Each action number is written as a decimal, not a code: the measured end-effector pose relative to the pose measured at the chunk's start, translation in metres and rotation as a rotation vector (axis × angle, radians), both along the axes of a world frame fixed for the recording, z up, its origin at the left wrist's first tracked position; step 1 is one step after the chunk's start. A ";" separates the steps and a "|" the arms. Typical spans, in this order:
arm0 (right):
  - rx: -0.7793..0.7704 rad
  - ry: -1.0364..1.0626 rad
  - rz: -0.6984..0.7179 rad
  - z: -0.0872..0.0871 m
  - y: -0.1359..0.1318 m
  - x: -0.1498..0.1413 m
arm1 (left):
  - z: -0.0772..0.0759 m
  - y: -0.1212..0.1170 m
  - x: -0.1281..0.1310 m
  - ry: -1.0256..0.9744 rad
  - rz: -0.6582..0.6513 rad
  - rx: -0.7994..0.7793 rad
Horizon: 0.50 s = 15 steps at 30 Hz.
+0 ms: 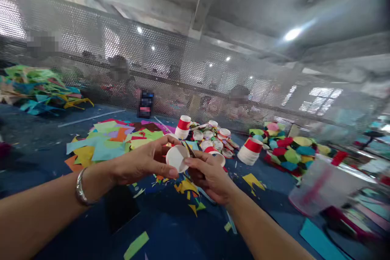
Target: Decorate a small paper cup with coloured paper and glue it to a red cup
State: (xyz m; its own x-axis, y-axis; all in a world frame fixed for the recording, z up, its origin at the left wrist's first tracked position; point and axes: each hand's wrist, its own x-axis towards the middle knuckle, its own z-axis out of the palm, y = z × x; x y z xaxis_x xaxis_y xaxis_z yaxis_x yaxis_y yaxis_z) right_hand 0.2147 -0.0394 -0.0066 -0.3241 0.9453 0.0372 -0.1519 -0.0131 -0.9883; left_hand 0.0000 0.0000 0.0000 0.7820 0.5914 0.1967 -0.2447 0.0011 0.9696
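1. One dark-blue table (170,231).
2. One translucent plastic container (317,187), towards the right edge.
3. Left hand (146,162): fingers curled round the disc's left rim.
4. Right hand (211,176): thumb pressing its right side.
5. Two red-banded white stacks (250,151), towards the far edge.
6. One flat, round white disc (176,158), between both hands.

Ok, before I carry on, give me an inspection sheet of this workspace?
Surface: dark blue table, scattered with paper scraps.
Things: white disc in the hands; coloured sheets on the left; red-banded white stacks beyond.
Clutter: yellow scrap right of the hands; pale tub further right.
Hands: left hand grips the disc; right hand pinches its edge.
Cables: dark curve lower right, too blurred to confirm.
Surroundings: perforated screen behind the table.
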 end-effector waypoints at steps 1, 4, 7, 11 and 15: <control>0.005 0.002 -0.006 0.000 0.001 0.001 | -0.001 0.001 0.000 0.013 0.015 -0.001; 0.017 0.002 -0.020 -0.001 0.002 0.002 | -0.002 0.004 0.002 0.036 0.040 0.003; 0.023 -0.009 -0.030 -0.002 0.003 0.003 | -0.004 0.005 0.002 0.032 0.032 0.016; 0.020 -0.044 -0.047 -0.002 0.003 0.006 | -0.003 0.009 0.002 0.038 0.053 0.039; 0.039 -0.080 -0.117 -0.003 0.009 0.011 | -0.001 0.018 -0.004 0.104 0.197 0.210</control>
